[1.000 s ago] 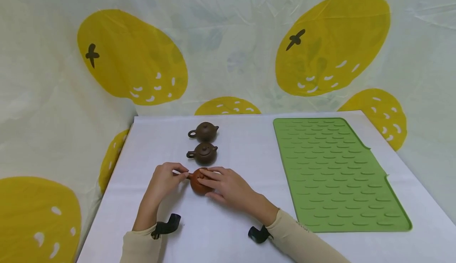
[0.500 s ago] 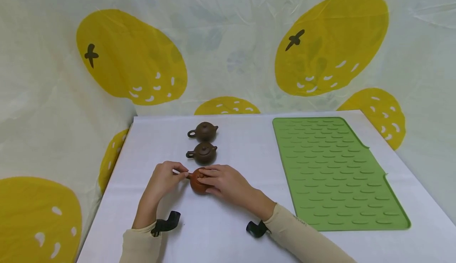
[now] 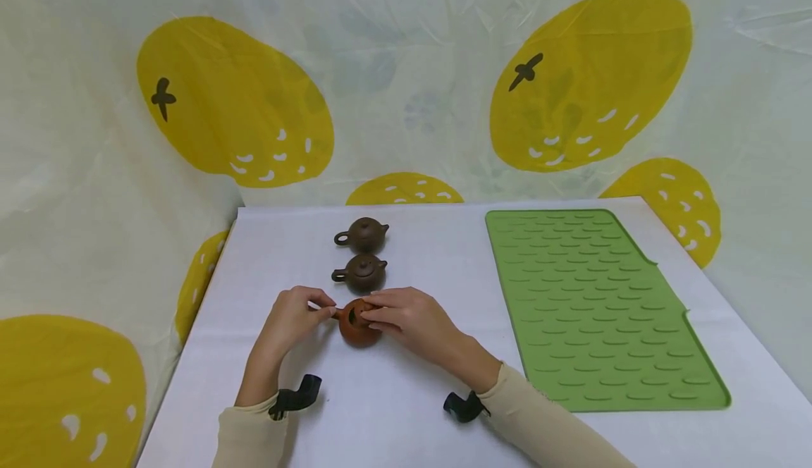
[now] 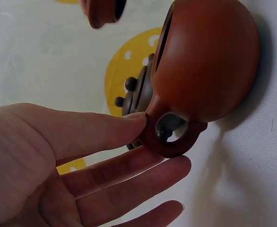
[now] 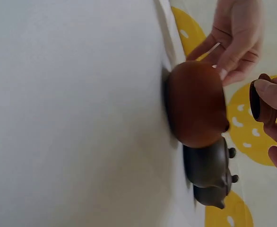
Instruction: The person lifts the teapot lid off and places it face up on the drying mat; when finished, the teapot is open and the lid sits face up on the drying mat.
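A reddish-brown clay teapot (image 3: pixel 359 335) stands upright on the white tabletop, its round opening uncovered. My left hand (image 3: pixel 293 318) pinches its loop handle (image 4: pixel 164 147) between thumb and forefinger; the other fingers extend below it in the left wrist view. Held by my right hand (image 3: pixel 415 320) is the teapot's lid (image 5: pixel 267 105), clear of the opening and tilted. In the right wrist view the thumb lies on the lid's rim, fingers around the far side. Most of the lid is hidden behind the fingers in the head view.
Just behind the red pot stands a dark brown teapot (image 3: pixel 364 275), with another dark teapot (image 3: pixel 366 235) close behind that. Both have lids on and spouts to the right. A green textured mat (image 3: pixel 603 313) lies on the right of the white-covered table (image 3: pixel 438 242).
My right hand has lifted the lid off the red teapot and shifted slightly to the right, exposing the dark opening. The left hand has stayed on the handle.
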Demonstrator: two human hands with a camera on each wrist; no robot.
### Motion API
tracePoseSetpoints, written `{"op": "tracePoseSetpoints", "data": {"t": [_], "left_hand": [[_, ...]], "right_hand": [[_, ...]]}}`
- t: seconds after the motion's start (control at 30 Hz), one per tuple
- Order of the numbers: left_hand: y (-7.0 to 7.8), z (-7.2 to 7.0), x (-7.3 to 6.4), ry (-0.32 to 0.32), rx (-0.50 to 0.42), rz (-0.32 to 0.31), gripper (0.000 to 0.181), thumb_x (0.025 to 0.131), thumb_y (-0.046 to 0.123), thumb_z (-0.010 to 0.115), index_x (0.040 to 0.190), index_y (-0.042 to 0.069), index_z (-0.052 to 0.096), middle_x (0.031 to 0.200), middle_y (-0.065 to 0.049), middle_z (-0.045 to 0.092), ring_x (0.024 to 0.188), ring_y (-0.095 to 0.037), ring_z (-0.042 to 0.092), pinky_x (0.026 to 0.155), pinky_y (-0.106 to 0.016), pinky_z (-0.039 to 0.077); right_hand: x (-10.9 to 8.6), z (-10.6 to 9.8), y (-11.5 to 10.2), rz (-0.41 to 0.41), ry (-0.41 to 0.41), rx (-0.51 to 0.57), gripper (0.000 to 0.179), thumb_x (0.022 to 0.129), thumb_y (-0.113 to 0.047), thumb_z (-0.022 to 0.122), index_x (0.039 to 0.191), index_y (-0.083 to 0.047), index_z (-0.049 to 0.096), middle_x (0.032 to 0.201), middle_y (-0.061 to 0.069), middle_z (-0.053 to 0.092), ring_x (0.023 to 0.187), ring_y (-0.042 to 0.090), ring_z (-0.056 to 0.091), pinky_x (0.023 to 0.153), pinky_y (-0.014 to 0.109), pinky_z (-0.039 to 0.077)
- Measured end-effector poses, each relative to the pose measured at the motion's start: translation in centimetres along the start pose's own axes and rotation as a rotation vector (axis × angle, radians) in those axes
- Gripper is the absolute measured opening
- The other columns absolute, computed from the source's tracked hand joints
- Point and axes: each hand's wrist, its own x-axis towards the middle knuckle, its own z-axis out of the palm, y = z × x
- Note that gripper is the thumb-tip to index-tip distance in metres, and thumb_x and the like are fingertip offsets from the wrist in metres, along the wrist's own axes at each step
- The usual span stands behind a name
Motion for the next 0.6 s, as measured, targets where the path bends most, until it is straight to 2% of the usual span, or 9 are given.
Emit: {"op": "tracePoseSetpoints", "data": {"t": [0.13,0.27,0.43,0.6], "left_hand": [[0.1,0.0,-0.1,-0.004,-0.001,-0.018,0.006,0.088,0.011,0.076,0.091,0.013,0.081,0.097,-0.006,0.08,0.085,-0.02,0.074,0.069,-0.03,0.052],[0.2,0.1,-0.3,0.004,0.0,-0.035,0.006,0.089,0.012,0.076,0.091,0.014,0.081,0.097,-0.005,0.08,0.084,-0.019,0.074,0.069,-0.03,0.052],[0.3,0.2,-0.3,0.008,0.001,-0.063,0.006,0.09,0.013,0.075,0.092,0.015,0.081,0.1,-0.005,0.079,0.086,-0.019,0.072,0.068,-0.029,0.051],[0.4,0.4,-0.3,0.001,0.008,-0.067,0.007,0.091,0.013,0.075,0.095,0.014,0.081,0.102,-0.007,0.079,0.088,-0.02,0.072,0.069,-0.029,0.052]], "right_hand": [[-0.5,-1.7,0.4,0.022,0.047,-0.013,0.027,0.081,-0.02,0.086,0.108,-0.018,0.081,0.116,-0.002,0.078,0.107,0.013,0.074,0.092,0.028,0.058],[-1.6,-3.5,0.9,0.076,0.045,-0.006,0.026,0.083,-0.022,0.085,0.109,-0.02,0.08,0.113,-0.005,0.079,0.103,0.01,0.075,0.087,0.028,0.059],[-3.6,-5.8,1.8,0.129,0.056,-0.024,0.028,0.083,-0.023,0.084,0.11,-0.019,0.08,0.109,-0.006,0.08,0.098,0.01,0.076,0.082,0.03,0.06],[-6.2,-7.8,3.3,0.157,0.047,-0.03,0.029,0.082,-0.017,0.084,0.111,-0.015,0.079,0.102,-0.006,0.081,0.092,0.01,0.077,0.08,0.031,0.061]]}}
